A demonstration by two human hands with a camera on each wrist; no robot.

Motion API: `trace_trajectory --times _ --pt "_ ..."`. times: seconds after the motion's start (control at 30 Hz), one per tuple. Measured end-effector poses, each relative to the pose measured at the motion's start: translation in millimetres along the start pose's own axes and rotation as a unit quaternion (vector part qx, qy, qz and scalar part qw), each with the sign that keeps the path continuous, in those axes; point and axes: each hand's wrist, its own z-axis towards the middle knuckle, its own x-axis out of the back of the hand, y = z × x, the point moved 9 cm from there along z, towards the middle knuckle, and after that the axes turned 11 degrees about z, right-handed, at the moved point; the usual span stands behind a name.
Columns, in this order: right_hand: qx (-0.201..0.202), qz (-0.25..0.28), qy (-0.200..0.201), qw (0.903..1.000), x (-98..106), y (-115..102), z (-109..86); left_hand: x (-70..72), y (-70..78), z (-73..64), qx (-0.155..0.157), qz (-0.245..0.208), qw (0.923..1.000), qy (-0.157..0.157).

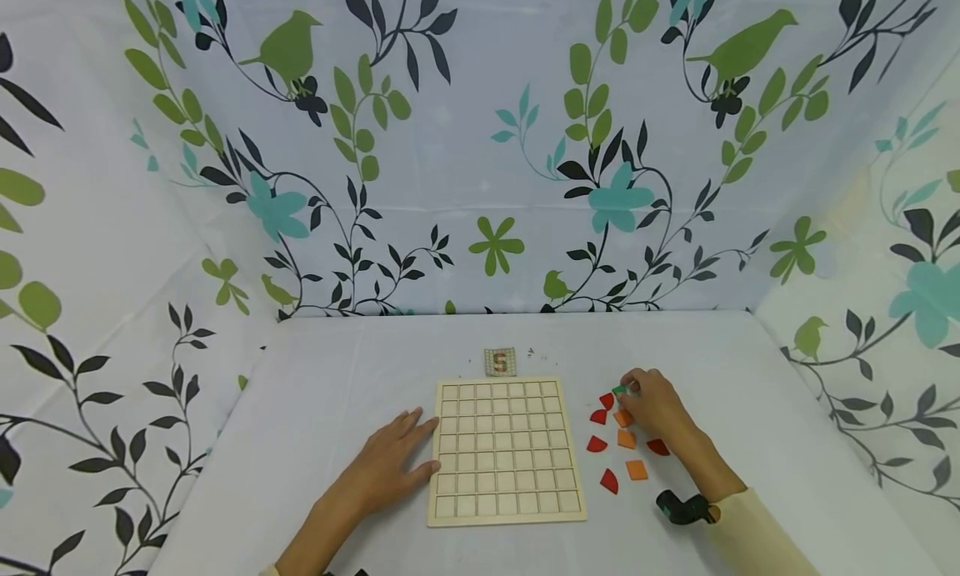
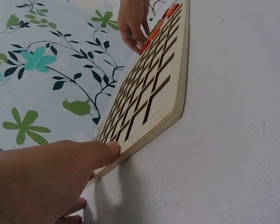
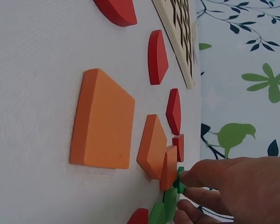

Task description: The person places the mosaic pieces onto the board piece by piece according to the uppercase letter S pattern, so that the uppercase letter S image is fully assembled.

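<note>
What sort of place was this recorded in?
Probably a makeshift indoor recording booth: white fabric sheets printed with birds and leaves hang on three sides of a white tabletop, where a pale wooden grid board lies.

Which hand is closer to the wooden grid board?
Left. The left hand touches the wooden grid board at its left edge; the right hand is apart, beyond the board's right edge, pinching a green piece.

White table (image 1: 337, 359) with a small marked square (image 1: 500, 362), bird-and-leaf patterned cloth (image 1: 450, 167) behind
</note>
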Motion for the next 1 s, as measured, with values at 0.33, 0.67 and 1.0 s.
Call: trace_trajectory --times 0.33,0.67,1.0 --pt "0.006 0.016 -0.001 0.9998 -4.6 0.2 3.3 2.2 1.2 -1.7 0.0 0.0 1.0 0.006" --pt "0.03 -0.055 -0.012 0.998 -12.3 -3.2 11.6 0.8 0.9 -1.9 -0.001 0.0 1.0 0.006" --pt "0.048 -0.074 -0.03 0.9957 -19.6 -14.8 22.0 2.0 1.7 -1.8 -0.005 -0.002 1.0 0.004"
